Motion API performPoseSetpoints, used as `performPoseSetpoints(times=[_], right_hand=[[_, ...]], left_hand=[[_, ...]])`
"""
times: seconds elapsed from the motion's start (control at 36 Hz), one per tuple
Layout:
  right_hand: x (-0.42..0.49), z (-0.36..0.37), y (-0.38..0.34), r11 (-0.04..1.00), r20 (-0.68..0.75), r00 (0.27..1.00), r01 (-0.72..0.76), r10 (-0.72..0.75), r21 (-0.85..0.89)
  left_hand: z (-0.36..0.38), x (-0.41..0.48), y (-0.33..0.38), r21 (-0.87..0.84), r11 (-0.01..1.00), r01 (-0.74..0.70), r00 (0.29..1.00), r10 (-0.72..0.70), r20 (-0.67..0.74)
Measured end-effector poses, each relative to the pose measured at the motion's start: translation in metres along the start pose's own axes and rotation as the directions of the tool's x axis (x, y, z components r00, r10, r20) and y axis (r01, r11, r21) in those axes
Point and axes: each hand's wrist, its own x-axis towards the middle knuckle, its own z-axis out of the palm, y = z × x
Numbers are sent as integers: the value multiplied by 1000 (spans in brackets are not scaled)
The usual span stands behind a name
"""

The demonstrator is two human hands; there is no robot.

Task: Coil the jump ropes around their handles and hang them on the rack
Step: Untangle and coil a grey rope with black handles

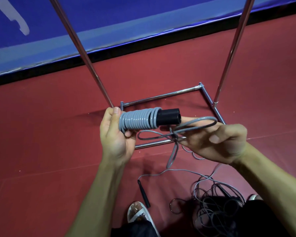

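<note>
My left hand (113, 135) grips one end of a black jump-rope handle (168, 117) held level, with grey rope (138, 121) wound round it in tight turns. To its right, my right hand (217, 142) pinches a loose loop of the same grey rope (202, 121); more slack hangs down in loops below. The chrome rack (161, 95) stands on the floor right behind the hands, its two poles rising at left (82, 50) and right (232, 48).
On the red floor at the bottom lie a black handle (143, 194), a tangle of grey and dark ropes (217, 202) and a metal ring (175, 206). My sandalled foot (138, 214) is beside them. A blue padded wall (92, 31) runs behind the rack.
</note>
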Motion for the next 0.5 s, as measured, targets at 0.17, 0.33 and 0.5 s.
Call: performPoseSetpoints(times=[0.17, 0.33, 0.5], right_hand=[[-1, 2, -5, 993, -39, 996, -82, 85, 80], [8, 7, 4, 951, -348, 937, -122, 16, -285], [8, 15, 8, 788, -427, 890, -144, -162, -599]], left_hand=[[-5, 3, -3, 33, 999, 10, 1000, -11, 2], [-7, 3, -7, 44, 999, 0, 1000, 0, 3], [-6, 1, -11, 56, 998, -20, 999, 17, 50]])
